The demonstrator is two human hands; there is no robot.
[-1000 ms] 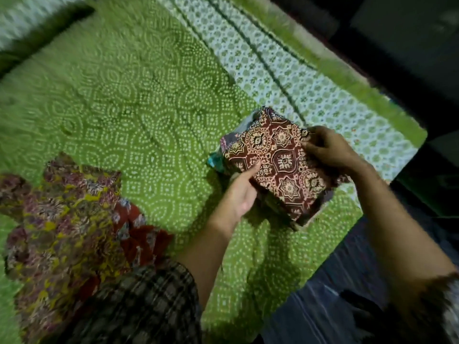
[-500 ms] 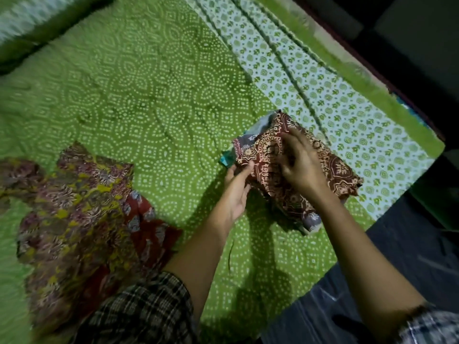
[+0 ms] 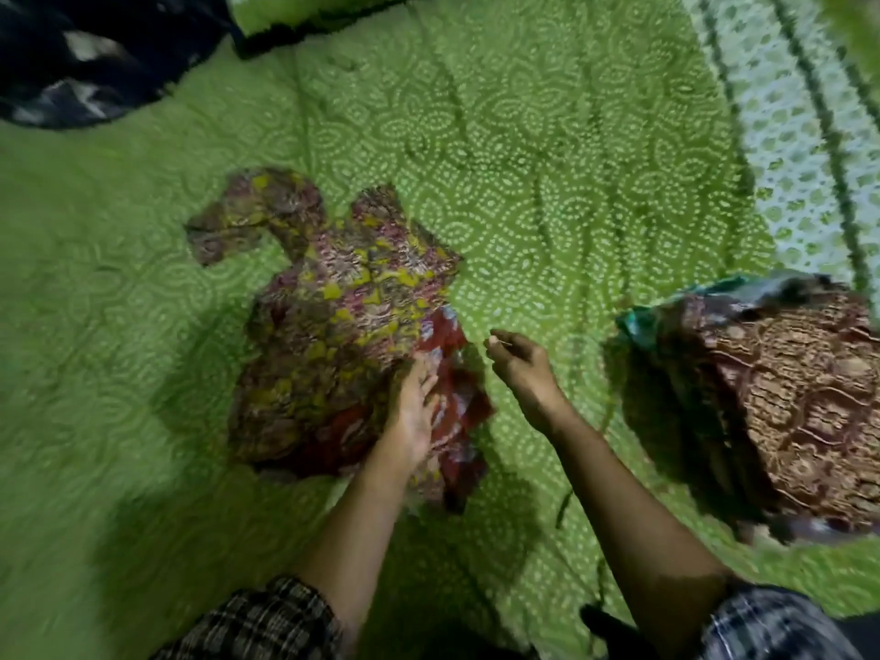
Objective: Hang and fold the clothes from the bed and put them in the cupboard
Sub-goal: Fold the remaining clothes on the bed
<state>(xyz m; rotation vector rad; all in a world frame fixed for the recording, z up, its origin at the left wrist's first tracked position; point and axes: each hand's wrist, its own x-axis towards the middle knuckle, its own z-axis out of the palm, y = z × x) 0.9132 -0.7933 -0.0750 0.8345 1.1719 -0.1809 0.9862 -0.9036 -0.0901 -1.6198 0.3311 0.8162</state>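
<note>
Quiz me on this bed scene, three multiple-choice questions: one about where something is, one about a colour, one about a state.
1. Where is the folded maroon printed cloth?
A) at the person's right
B) under the left hand
C) on the floor

2. What colour is the dotted bedspread?
A) blue
B) green
C) plain white

3. What is the left hand doing?
A) gripping a hanger
B) resting on the crumpled pile of floral and red clothes
C) hanging off the bed

Answers: A, it lies at the right edge, apart from both hands; B, the cover is green with pale dots; B, its straight fingers lie on that pile.
</note>
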